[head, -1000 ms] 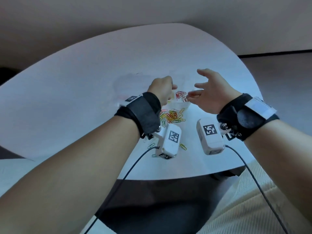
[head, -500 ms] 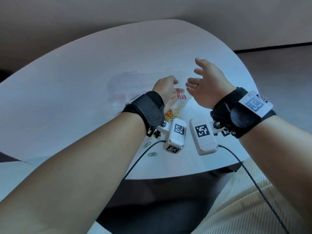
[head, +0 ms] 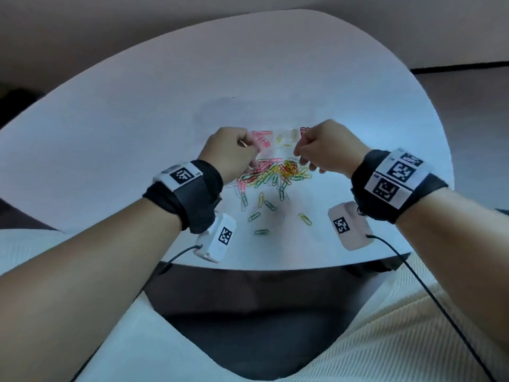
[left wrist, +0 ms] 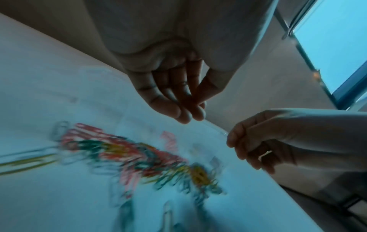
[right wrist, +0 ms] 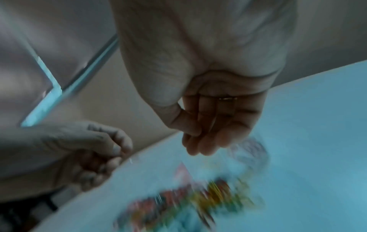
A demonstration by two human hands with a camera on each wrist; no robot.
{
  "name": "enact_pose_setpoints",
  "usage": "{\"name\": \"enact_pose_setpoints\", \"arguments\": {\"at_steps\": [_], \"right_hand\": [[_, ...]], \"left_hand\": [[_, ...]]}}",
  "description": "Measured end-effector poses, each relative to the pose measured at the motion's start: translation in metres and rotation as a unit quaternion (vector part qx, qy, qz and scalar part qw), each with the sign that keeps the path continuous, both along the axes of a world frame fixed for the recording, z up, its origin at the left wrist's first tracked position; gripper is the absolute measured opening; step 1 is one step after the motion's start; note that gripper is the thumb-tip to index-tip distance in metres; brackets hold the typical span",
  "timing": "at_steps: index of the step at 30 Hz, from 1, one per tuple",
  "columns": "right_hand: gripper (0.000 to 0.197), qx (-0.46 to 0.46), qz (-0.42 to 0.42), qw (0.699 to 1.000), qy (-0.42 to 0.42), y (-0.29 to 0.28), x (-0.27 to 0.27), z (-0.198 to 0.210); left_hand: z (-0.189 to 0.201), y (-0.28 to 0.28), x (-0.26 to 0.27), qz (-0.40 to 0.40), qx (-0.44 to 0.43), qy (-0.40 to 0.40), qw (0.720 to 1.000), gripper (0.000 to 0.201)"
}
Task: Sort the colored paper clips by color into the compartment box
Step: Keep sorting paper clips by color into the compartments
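— Red, pink, yellow and green wire paper clips (head: 271, 175) lie in a loose heap on your white rounded table (head: 137, 133). What has changed around that heap?

— Half a second ago your hands nearly met and your right palm was open and raised. Now they are apart: your left hand (head: 228, 150) at the heap's far left edge, your right hand (head: 327, 150) at its far right edge, both with fingers curled in.

— Holding anything?

— I cannot tell. The wrist views show each thumb drawn against the fingertips at a thin clear edge, but blur hides any contact. The clear plastic compartment box (head: 286, 133) sits just beyond the heap, with pink, yellow and red clips in separate cells. A few stray clips lie on your side of the heap.

— Any writing?

— Square black-and-white code tags on your black wristbands (head: 187, 175) and white camera units (head: 217, 238). The small print beside them is unreadable.
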State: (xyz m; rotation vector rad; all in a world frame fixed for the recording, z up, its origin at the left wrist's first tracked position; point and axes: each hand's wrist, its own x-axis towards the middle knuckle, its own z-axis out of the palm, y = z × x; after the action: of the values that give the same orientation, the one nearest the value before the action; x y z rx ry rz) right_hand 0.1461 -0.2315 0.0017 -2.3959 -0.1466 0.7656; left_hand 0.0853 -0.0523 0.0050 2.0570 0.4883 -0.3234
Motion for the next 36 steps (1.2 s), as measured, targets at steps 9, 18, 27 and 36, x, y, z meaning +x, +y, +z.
{"name": "enact_pose_setpoints", "arguments": {"at_steps": [9, 18, 27, 36], "right_hand": [[0.031, -0.09, 0.099, 0.985, -0.112, -0.004, -0.022, -0.056], [0.022, -0.037, 0.098, 0.989, -0.102, -0.006, -0.03, -0.069], [0.023, -0.059, 0.1, 0.982, -0.146, -0.004, -0.027, -0.07], [0.026, -0.083, 0.115, 0.982, -0.121, -0.006, -0.027, -0.077]], "left_hand": [[-0.063, 0.014, -0.031, -0.041, 0.116, -0.034, 0.992, 0.011], [-0.079, 0.016, -0.022, -0.135, 0.171, -0.065, 0.974, 0.026], [-0.079, 0.019, -0.022, -0.093, 0.133, -0.013, 0.987, 0.027], [-0.075, 0.024, -0.021, -0.045, 0.058, 0.003, 0.997, 0.034]]}}
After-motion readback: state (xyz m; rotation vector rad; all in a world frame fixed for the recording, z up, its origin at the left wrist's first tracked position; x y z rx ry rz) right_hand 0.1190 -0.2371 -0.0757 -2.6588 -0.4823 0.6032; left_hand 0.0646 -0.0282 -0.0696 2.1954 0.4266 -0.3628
